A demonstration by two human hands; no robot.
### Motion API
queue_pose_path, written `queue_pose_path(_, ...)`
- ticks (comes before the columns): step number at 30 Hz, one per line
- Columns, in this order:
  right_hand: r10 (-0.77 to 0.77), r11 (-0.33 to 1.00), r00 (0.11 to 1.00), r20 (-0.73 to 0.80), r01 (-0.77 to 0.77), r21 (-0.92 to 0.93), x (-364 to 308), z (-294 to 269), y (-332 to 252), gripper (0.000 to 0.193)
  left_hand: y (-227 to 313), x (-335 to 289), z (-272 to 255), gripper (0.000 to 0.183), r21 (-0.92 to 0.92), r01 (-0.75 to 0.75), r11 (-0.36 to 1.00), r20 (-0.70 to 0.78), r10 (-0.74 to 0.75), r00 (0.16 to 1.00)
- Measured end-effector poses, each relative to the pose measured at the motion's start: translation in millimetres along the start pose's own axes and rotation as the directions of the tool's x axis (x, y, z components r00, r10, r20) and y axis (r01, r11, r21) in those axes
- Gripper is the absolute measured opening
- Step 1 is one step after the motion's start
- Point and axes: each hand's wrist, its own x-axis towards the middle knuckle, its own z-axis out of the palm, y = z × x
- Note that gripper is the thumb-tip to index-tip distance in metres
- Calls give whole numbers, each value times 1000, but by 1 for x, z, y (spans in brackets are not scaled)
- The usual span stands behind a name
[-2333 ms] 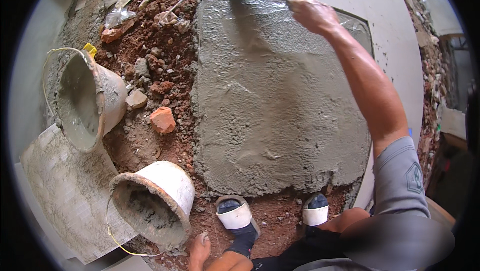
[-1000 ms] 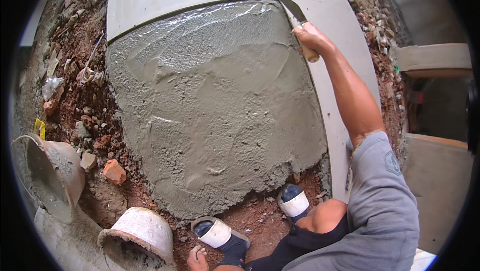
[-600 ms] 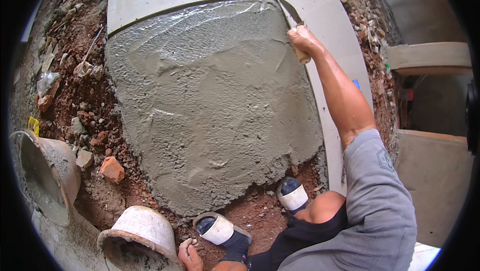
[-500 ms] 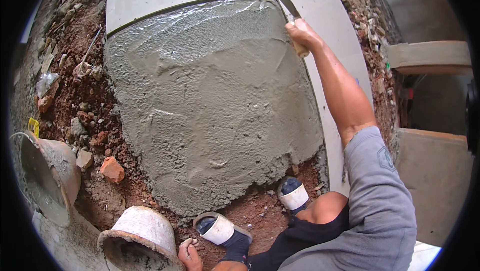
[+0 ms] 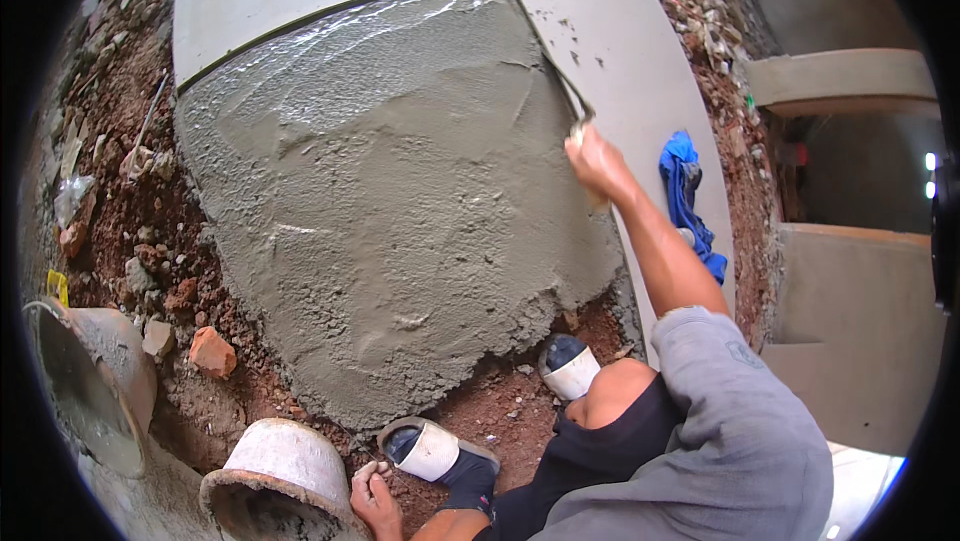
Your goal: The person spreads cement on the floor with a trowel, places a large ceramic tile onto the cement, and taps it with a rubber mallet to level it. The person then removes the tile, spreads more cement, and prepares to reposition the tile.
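Observation:
My right hand [image 5: 597, 163] is wrapped round the handle of a trowel [image 5: 574, 93]. Seen nearly edge-on, its blade lies along the border between the wet grey mortar [image 5: 420, 191] and the pale tile [image 5: 655, 71] on the right. The mortar forms a thick, rough bed, with a smoother, wetter band at its far end. Low in the view, my left hand [image 5: 376, 503] rests beside an upturned-looking, mortar-caked bucket [image 5: 290, 456], its fingers curled together and nothing visible in them.
Another tilted bucket [image 5: 125, 351] stands at far left. A brick piece [image 5: 212, 352] and rubble [image 5: 150, 261] lie along the left side. On the right tile sits a blue cloth [image 5: 683, 191]. My sandalled feet, one at the sandal [image 5: 430, 449], stand on red soil by the mortar's near edge.
My right hand has drawn the trowel nearer along the tile's edge, and its blade has turned edge-on. Dark mortar specks and the blue cloth now show on the right tile. My left hand stays put.

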Motion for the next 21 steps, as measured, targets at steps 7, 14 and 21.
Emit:
queue_pose_path(7,207,978,961,182,-210,-3,-184,1,69,37,21,28,13,24,43,-7,999,110,3,994)
queue_pose_path(14,297,955,948,113,-294,-40,-357,29,147,43,20,33,22,25,28,62,998,136,-65,989)
queue_pose_path(21,460,888,888,-24,-460,-13,-458,57,197,36,36,43,37,25,102,-30,994,170,12,985)
